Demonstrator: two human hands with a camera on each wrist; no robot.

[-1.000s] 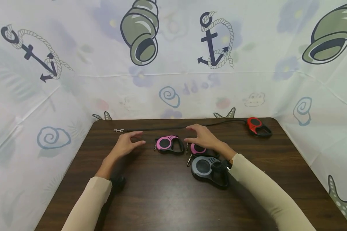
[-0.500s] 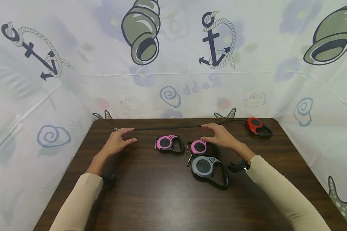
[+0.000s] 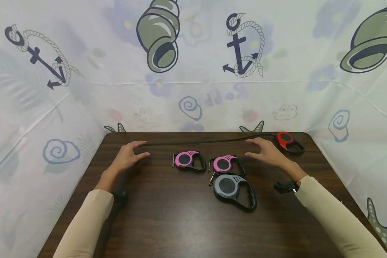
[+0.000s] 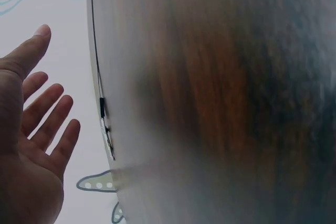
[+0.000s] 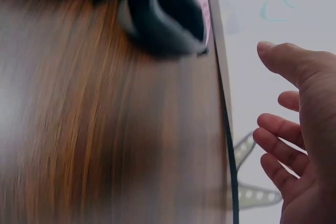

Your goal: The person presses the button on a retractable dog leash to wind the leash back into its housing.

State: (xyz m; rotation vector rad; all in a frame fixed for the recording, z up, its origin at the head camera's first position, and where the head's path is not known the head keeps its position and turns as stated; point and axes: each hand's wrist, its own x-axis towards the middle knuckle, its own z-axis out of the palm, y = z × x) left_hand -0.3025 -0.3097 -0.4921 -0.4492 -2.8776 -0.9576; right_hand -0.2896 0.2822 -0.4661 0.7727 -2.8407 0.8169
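My left hand (image 3: pixel 127 156) hovers over the left back of the table, fingers spread and nothing in them, near the clip end of a black leash cord (image 3: pixel 187 143). In the left wrist view the cord's metal clip (image 4: pixel 107 139) shows beyond the fingers. My right hand (image 3: pixel 267 152), also empty with fingers apart, is between a pink retractable leash (image 3: pixel 222 164) and the red retractable leash (image 3: pixel 285 138) from which the cord runs. Another pink retractable leash (image 3: pixel 184 159) lies left of the first. A larger grey retractable leash (image 3: pixel 227 185) sits just in front.
All the leashes lie on a dark wood table (image 3: pixel 167 222). A white printed cloth (image 3: pixel 125 104) with anchors and shells hangs behind it and at both sides. The black cord stretches along the table's back edge.
My right hand has moved right, away from above the right pink leash, which is now fully uncovered. My left hand has shifted a little left, over the clip end of the cord.
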